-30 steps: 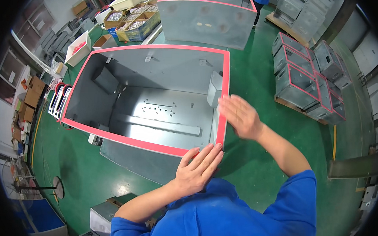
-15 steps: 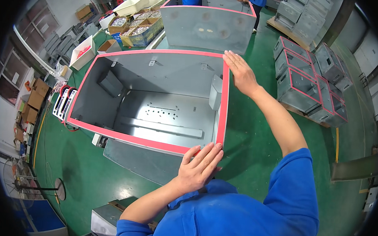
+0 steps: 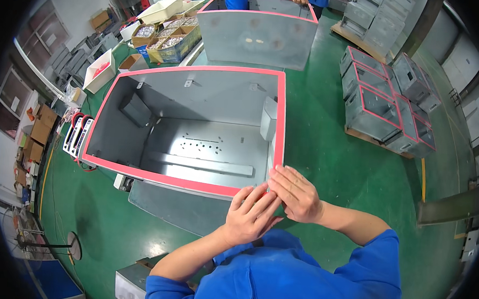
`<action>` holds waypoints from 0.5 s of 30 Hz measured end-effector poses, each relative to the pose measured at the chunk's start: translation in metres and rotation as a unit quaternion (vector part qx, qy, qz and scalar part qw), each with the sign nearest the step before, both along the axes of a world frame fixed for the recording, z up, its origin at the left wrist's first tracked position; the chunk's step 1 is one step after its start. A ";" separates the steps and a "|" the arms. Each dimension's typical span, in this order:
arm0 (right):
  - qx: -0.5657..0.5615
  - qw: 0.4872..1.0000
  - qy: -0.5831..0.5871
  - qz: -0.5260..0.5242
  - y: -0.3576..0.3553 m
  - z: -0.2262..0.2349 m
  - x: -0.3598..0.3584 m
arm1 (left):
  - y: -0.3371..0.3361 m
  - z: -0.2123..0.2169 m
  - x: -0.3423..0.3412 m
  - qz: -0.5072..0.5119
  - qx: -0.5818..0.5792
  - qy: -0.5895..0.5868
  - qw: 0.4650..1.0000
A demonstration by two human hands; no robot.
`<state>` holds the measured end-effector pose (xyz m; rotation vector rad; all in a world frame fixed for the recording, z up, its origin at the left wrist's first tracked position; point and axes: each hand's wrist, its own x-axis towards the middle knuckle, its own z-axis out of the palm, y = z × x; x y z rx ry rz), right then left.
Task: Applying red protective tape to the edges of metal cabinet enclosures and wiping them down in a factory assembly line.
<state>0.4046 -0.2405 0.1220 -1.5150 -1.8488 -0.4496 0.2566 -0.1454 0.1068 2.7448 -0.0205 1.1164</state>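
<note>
Grey metal box (image 3: 197,131), open-topped, on green floor; left hand (image 3: 251,216) and right hand (image 3: 295,194), flat and overlapping, press red rim strip (image 3: 279,119) at near corner; risk: uneven pressure lifts strip.

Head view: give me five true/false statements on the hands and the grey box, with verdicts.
1. Both hands meet at the near right corner of the grey metal box. True: left hand and right hand overlap there.
2. A blue strip lines the box rim. False: the rim strip is red-pink.
3. The box is full of parts. False: only a bare perforated floor and brackets show inside.
4. Similar red-rimmed boxes are stacked on a pallet to the right. True.
5. The right hand is on the far right corner. False: it rests at the near corner.
</note>
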 end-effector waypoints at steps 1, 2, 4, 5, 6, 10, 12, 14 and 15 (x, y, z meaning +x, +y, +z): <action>-0.002 1.000 -0.022 0.001 -0.001 -0.001 0.002 | 0.000 0.000 -0.001 -0.001 0.002 0.002 1.000; -0.003 0.999 -0.038 0.017 -0.001 -0.001 0.007 | -0.001 0.000 0.000 -0.006 0.003 0.003 1.000; -0.004 0.996 -0.068 0.054 0.005 -0.001 0.024 | -0.001 -0.001 0.001 -0.005 0.005 0.000 1.000; -0.014 0.997 -0.071 0.030 0.013 -0.006 0.037 | -0.001 -0.002 0.001 -0.003 0.007 0.001 1.000; -0.009 0.997 -0.082 0.002 0.025 -0.005 0.050 | -0.001 -0.002 0.000 -0.004 0.008 0.001 1.000; 0.004 0.993 -0.094 -0.067 0.077 -0.005 0.115 | -0.002 -0.001 0.001 -0.004 -0.009 -0.006 1.000; 0.000 0.986 -0.116 -0.121 0.101 -0.010 0.145 | -0.002 -0.002 0.002 -0.008 -0.009 -0.011 1.000; 0.002 0.986 -0.107 -0.129 0.125 -0.013 0.166 | 0.000 -0.003 0.001 -0.008 -0.009 -0.013 1.000; -0.005 0.984 -0.100 -0.144 0.131 -0.013 0.174 | -0.001 -0.003 0.002 -0.011 -0.009 -0.013 1.000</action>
